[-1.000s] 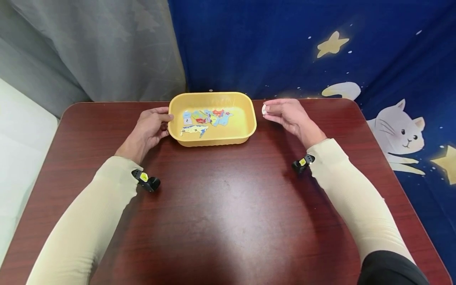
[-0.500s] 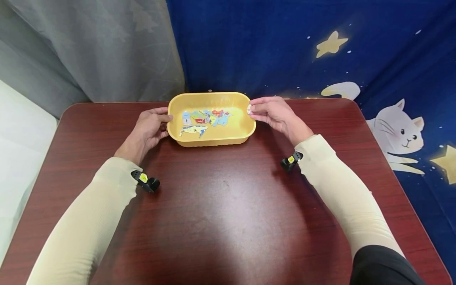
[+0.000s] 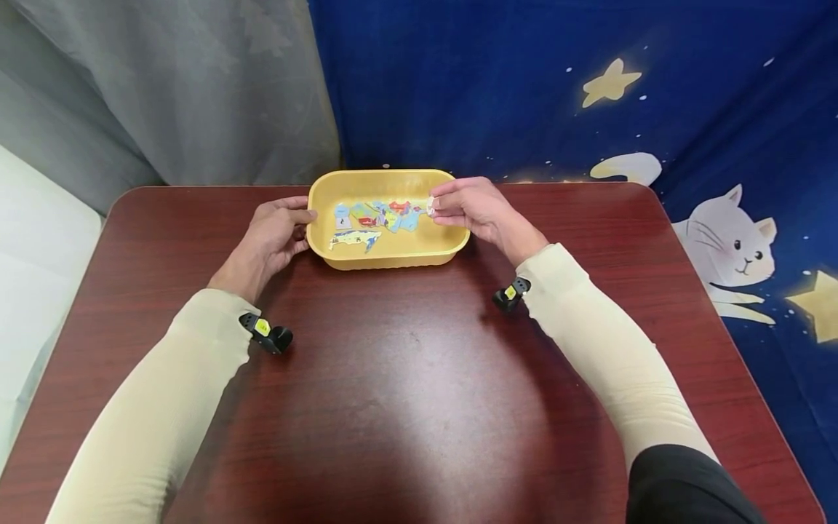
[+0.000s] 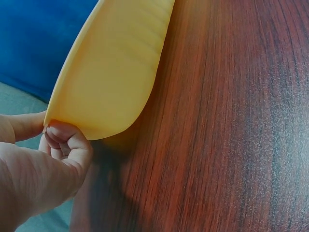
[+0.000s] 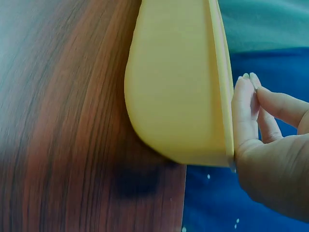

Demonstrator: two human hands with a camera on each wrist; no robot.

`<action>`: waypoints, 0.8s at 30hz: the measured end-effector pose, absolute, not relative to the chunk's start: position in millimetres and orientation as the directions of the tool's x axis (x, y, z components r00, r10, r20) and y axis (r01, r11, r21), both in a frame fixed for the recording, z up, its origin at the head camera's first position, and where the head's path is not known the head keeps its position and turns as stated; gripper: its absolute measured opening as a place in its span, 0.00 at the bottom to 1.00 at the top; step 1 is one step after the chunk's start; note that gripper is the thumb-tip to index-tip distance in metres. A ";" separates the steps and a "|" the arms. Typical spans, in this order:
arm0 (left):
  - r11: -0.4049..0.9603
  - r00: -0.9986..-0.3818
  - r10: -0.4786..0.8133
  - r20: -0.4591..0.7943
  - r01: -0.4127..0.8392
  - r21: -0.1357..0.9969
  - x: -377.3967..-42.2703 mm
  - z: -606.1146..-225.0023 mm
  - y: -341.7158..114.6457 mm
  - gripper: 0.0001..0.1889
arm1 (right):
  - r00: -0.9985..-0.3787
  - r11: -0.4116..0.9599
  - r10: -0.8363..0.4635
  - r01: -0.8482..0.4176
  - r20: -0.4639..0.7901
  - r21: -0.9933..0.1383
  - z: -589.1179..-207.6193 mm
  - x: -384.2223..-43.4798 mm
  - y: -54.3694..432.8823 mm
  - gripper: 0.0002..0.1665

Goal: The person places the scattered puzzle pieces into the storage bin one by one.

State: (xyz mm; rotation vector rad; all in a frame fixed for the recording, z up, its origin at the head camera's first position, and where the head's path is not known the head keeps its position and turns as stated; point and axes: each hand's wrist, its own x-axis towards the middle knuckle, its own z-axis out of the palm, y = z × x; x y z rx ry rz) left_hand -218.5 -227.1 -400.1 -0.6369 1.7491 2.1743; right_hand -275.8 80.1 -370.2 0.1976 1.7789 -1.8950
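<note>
A yellow plastic tub [image 3: 393, 260] stands at the far side of the table. My left hand [image 3: 271, 233] grips its left end, thumb over the rim and fingers outside, as the left wrist view also shows. Inside lie several flat, colourful cut-out pieces [image 3: 396, 218] that look like map puzzle pieces, and a longer cream-and-blue piece [image 3: 353, 239] lies near the front wall. My right hand [image 3: 474, 207] reaches over the tub's right rim and pinches a small white piece [image 3: 430, 205] between thumb and fingertips. Its printed face, if any, is too small to make out.
The dark red-brown wooden table [image 3: 393, 378] spreads in front of the tub. Right behind its far edge hang a grey curtain [image 3: 236, 94] and a blue curtain [image 3: 458, 87] with stars and a cat. A black wrist camera [image 3: 268, 335] sits on each sleeve.
My right hand has moved left with the small white piece, from beside the tub to over its right part. The left hand keeps its hold; the tub has barely moved.
</note>
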 end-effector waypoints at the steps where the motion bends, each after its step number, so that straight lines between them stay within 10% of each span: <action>1: -0.231 -0.864 -0.057 -0.500 -0.476 0.849 -218.6 -400.0 -226.7 0.24 | -0.846 0.029 -0.274 0.468 -0.457 -0.883 -370.2 -275.7 77.7 0.13; 24: -0.231 -0.868 -0.063 -0.493 -0.468 0.853 -218.0 -401.8 -227.2 0.24 | -0.800 0.329 -0.247 0.462 -0.547 -0.824 -394.3 -273.6 25.7 0.18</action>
